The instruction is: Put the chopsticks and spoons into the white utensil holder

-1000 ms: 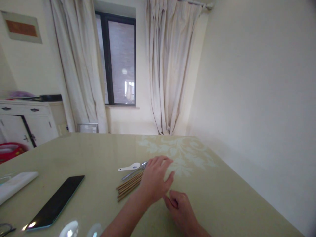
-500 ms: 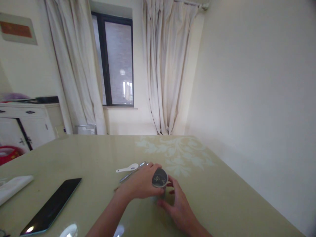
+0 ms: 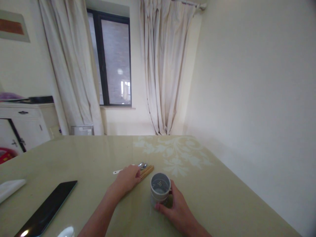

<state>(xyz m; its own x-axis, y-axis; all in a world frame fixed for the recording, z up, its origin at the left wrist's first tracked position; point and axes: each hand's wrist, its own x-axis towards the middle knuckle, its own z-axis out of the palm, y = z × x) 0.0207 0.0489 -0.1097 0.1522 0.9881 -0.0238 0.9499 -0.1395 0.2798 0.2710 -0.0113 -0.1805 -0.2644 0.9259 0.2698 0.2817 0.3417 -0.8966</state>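
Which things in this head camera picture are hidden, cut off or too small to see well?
- Chopsticks: the near ends are under the left hand, so the count is unclear.
- White spoon: the same hand covers its bowl.
- Cup: the right hand hides its base, and the dots inside are too small.
- Phone: cut by the bottom edge.

Person, own body: left hand (image 3: 128,179) and right hand (image 3: 176,210), both bare. Forearms bare to the picture's lower edge; no sleeves, gloves, rings, watch or bands visible.
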